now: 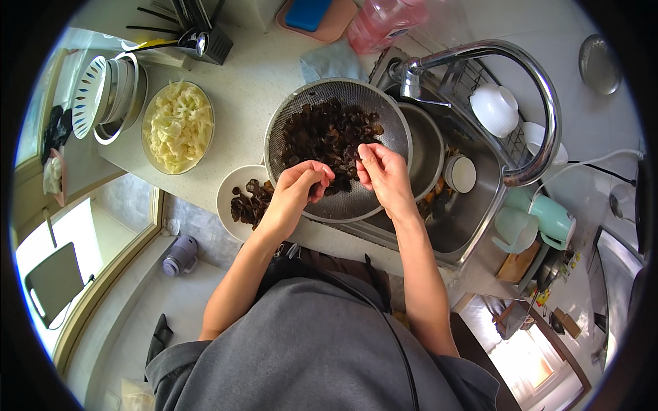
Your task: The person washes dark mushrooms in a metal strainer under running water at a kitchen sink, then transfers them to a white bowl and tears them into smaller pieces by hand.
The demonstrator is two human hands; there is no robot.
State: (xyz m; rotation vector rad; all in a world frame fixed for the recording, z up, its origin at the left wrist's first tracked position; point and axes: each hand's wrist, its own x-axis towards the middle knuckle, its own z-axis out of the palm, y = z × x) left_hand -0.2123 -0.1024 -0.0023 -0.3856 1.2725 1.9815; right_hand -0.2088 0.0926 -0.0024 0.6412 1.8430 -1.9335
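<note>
A round metal mesh strainer (354, 205) holds a heap of dark wood ear mushrooms (321, 128). Over its near left part, my left hand (300, 187) has its fingers curled round a dark piece of mushroom. My right hand (383, 172) is over the right side of the heap, thumb and forefinger pinched at a small dark piece that is mostly hidden. Left of the strainer, partly behind my left forearm, a white bowl (226, 187) contains more wood ear pieces (252, 203). Farther left stands a bowl of cauliflower florets (177, 126).
The strainer's right side overlaps a metal basin (434, 133) at the sink (473, 221). A white cup (460, 173) and food scraps are in the sink. A chrome faucet (552, 108) arches over it. Stacked dishes (92, 97) stand far left; a blue cloth (334, 61) lies behind the strainer.
</note>
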